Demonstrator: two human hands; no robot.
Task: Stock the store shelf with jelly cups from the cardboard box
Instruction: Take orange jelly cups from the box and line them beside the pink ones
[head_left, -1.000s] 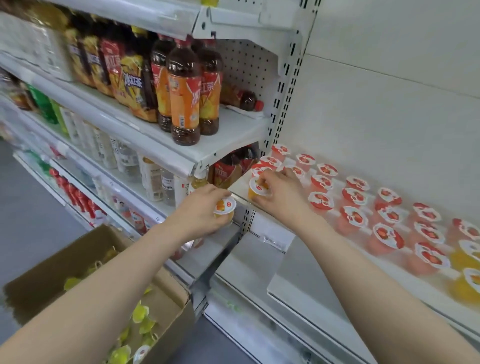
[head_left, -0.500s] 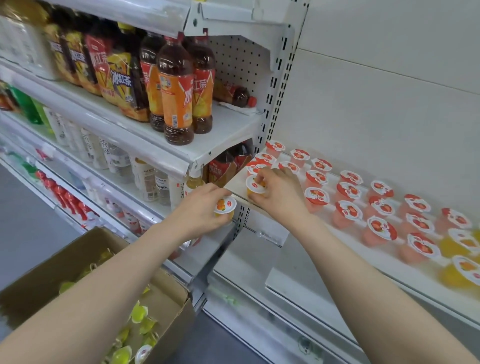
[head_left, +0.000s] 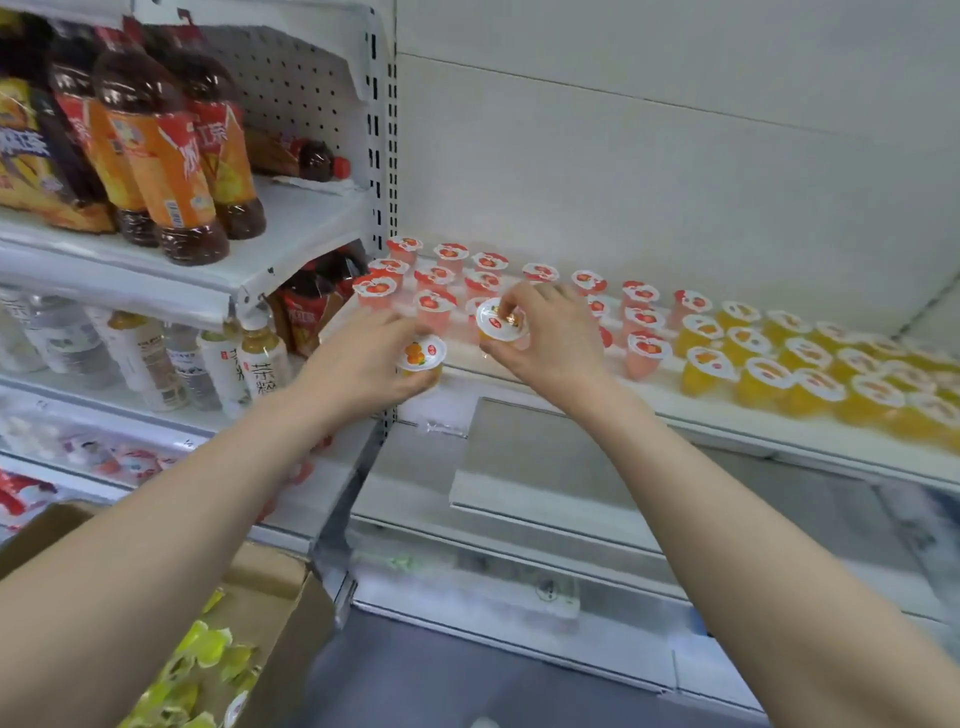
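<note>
Head view: the left hand (head_left: 363, 364) curls round a small clear plastic orange jelly cup (head_left: 420, 358), whose round white foil lid shows an orange fruit, just at the front edge of the white metal shelf (head_left: 675, 410). The right hand (head_left: 553, 345) pinches a second jelly cup (head_left: 501, 322) by its lid, over the shelf beside the red jelly cups (head_left: 435, 304). The brown cardboard box (head_left: 275, 587) sits below, to the left. The lid writing is too small to read.

Two hands, left hand (head_left: 363, 364) and right hand (head_left: 561, 345), grip one cup apiece: left cup (head_left: 422, 356), right cup (head_left: 500, 322). Red cups (head_left: 435, 301): about eighteen show, with some hidden behind the right hand. Yellow cups (head_left: 709, 366): at least fifteen, the far ones too blurred to count. One box (head_left: 270, 587). About five upright tea bottles (head_left: 166, 171), plus one lying bottle (head_left: 311, 158).
</note>
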